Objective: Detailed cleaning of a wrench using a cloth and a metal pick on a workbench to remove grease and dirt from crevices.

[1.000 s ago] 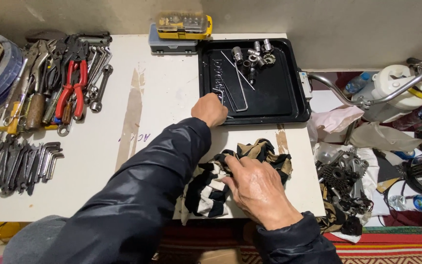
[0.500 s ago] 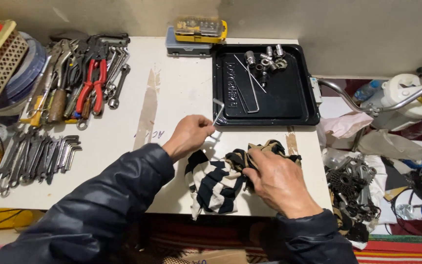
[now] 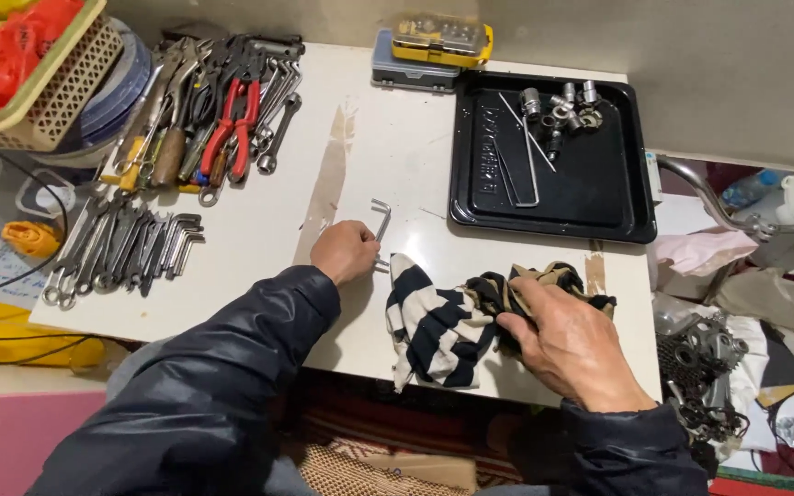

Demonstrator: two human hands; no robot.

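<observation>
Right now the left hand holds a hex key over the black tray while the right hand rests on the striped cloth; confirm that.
Not quite. The left hand holds the hex key over the white table, left of the black tray, not over it. The right hand does rest on the striped cloth. The head view shows this.

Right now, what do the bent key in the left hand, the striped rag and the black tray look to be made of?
Bent key in the left hand: probably steel, grey with a dull metallic sheen. Striped rag under the right hand: soft woven or knit cloth, going by its folds. Black tray: likely coated or enamelled metal, smooth and faintly glossy, though plastic cannot be ruled out.
</observation>
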